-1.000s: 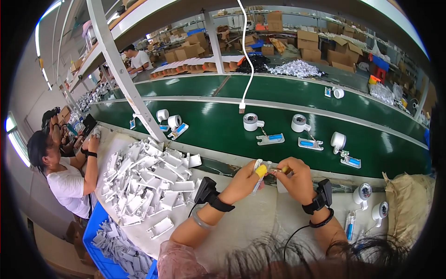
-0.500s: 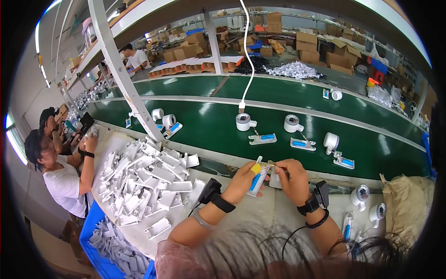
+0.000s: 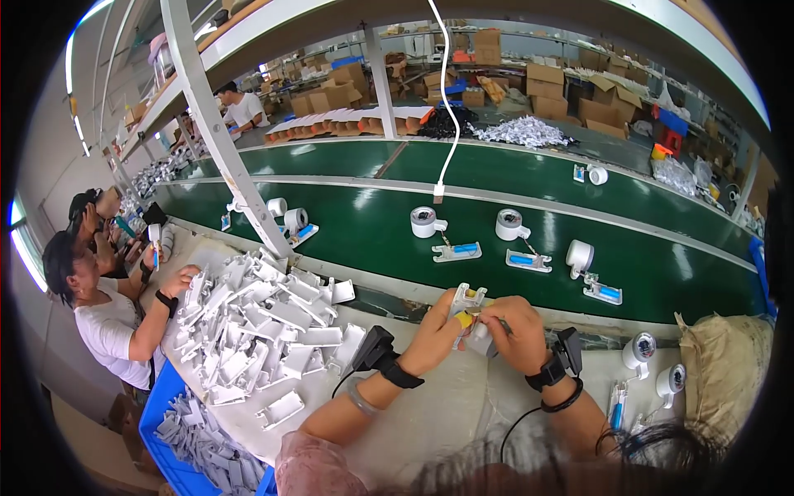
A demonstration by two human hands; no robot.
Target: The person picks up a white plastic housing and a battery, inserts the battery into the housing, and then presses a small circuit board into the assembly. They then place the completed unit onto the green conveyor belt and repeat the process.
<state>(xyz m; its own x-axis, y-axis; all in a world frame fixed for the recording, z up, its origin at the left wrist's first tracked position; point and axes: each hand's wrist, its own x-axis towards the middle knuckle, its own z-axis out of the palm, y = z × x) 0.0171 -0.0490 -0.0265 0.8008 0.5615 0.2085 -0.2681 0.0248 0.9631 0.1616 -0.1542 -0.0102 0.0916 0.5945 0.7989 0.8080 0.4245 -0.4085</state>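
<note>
Blue plastic forms the bin (image 3: 155, 453) at our far left, with many pale parts heaped inside it. Just above it a co-worker (image 3: 103, 331) reaches one hand to the edge of a big pile of white housings (image 3: 265, 326); those we can make out are bare, with no blue cell in them, so we judge plenty is left undone. One loose housing (image 3: 281, 409) lies near the pile, also bare.

Beyond our hands, the green belt (image 3: 347, 240) carries three round white units (image 3: 423, 221) in a row, each beside an open tray with a blue cell (image 3: 457, 251); these look further along, though not closed up.

Our left hand (image 3: 434, 335) is closed around the held housing (image 3: 469, 299), tilted up above the bench near the belt's edge. Our right hand (image 3: 514, 331) has its thumb and fingers drawn close at that piece; what they pinch, if anything, we cannot tell. We judge this one part-done.

Rightmost on the bench, two more round units (image 3: 640, 350) stand beside a brown sack (image 3: 728, 372).
</note>
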